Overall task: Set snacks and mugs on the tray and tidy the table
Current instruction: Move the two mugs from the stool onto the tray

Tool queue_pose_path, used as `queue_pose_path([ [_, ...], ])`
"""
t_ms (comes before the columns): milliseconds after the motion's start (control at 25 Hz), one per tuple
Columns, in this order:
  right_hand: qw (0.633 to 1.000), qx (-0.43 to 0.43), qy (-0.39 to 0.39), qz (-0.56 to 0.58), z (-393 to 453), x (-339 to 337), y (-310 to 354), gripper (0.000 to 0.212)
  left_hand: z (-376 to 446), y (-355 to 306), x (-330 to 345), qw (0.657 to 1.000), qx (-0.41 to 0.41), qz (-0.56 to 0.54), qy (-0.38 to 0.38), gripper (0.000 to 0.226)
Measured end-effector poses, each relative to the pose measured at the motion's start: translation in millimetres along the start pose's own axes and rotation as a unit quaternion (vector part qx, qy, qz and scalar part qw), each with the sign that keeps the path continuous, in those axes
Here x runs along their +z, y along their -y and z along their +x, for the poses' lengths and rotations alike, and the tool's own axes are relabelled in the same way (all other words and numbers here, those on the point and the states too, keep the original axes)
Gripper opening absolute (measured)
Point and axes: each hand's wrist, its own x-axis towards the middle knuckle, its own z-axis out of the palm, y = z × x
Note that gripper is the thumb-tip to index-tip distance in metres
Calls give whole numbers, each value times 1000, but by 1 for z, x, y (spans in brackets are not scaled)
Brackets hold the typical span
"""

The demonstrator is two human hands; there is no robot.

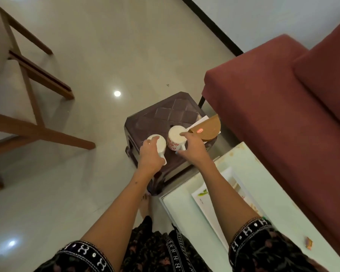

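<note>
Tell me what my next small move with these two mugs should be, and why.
Probably lift both mugs off the stool together. The left hand grips the plain mug and the right hand grips the patterned mug.

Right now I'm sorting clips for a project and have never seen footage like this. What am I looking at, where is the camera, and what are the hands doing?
There is no machine here. A person wears a wide-angle camera on the head, so the single picture looks down along both bare arms. The left hand grips a plain white mug. The right hand grips a white mug with red flowers. Both mugs are at a dark plastic stool; whether they rest on it or are just lifted is hard to tell. A brown packet and white paper also lie on the stool. To the right stand a pale table with a white tray, and a red sofa.
</note>
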Motion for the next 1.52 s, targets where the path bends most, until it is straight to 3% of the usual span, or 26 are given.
queue_pose_path([
  [120, 998, 20, 22, -60, 39, 15, 7, 76, 36, 8, 1, 991, 40, 112, 56, 89],
  [280, 992, 33, 42, -117, 71, 30, 10, 68, 64, 11, 8, 967, 77, 206, 128, 95],
  [560, 988, 56, 53, -131, 93, 39, 7, 67, 88, 15, 10, 960, 75, 217, 163, 89],
  [800, 986, 47, 75, -143, 90, 28, 6, 77, 87, 17, 8, 963, 94, 210, 139, 81],
  [1200, 991, 55, 24, -117, -31, -28, -50, 71, -23, -22, 58, 965, 123, 207, 107, 74],
  [1520, 985, 77, 38, -150, -142, -43, -160, 77, -125, -54, 159, 950, 140, 228, 164, 80],
])
